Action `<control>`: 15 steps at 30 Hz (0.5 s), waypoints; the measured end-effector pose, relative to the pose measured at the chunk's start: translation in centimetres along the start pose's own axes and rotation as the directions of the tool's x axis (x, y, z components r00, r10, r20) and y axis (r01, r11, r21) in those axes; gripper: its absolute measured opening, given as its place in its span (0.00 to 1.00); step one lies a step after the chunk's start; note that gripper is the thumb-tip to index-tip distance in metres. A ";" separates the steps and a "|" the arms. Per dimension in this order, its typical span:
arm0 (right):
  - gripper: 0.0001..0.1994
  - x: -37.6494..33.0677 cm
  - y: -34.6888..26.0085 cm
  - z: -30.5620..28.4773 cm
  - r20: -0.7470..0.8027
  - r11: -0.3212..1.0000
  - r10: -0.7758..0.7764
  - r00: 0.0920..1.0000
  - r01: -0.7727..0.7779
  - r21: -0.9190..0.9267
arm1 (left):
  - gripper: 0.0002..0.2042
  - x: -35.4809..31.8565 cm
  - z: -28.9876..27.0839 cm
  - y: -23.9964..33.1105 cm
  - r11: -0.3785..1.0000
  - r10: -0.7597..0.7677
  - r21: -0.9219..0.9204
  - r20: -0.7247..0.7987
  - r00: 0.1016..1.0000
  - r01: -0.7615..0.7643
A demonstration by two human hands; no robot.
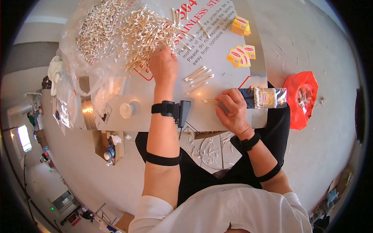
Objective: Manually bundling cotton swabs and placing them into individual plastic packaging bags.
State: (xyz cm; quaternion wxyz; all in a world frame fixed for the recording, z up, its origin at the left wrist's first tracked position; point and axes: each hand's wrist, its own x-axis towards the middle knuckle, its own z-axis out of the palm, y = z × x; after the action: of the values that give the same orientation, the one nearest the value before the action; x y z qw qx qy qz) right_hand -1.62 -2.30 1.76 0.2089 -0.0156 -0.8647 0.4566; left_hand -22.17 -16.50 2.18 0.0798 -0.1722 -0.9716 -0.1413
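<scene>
My left hand [164, 64] is closed at the near edge of a large loose heap of cotton swabs [143, 33]. The hand itself hides its fingertips and whatever is between them. My right hand [234, 110] rests low over the table's near side, fingers bent, with a few cotton swabs [210, 101] poking out leftward from under the fingertips. Just right of that hand lies a flat clear packet [281, 97] holding a row of cotton swabs and a yellow card [267, 97]. Several loose cotton swabs [199, 77] lie between my two hands.
A clear plastic bag [72, 72] full of swabs sits at the far left. Yellow cards lie stacked [241, 25] and spread [241, 56] at the table's far right. A white round cup [126, 110] stands near the left. Beside the table are a red bag [301, 116] and an open carton [100, 144].
</scene>
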 end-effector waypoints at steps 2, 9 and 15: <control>0.13 -0.1 0.4 -0.1 -0.001 1.000 -0.014 1.000 0.014 -0.001 | 0.08 -0.6 0.4 1.4 0.995 0.021 -0.100 0.079 0.997 -0.013; 0.13 0.0 0.1 0.0 -0.005 1.000 -0.021 1.000 0.021 0.005 | 0.05 -1.3 -0.4 -0.3 0.870 0.035 -0.492 0.114 0.993 0.026; 0.13 -0.2 0.5 -0.2 -0.002 1.000 -0.018 1.000 0.018 -0.011 | 0.11 1.0 -2.4 4.4 0.962 -0.104 -0.210 0.316 0.943 0.176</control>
State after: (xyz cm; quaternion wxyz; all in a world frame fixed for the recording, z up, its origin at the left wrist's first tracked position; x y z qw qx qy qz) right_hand -1.48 -1.89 1.41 0.2138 -0.0097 -0.8671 0.4498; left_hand -21.24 -12.93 5.74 -0.1007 -0.1299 -0.9586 -0.2326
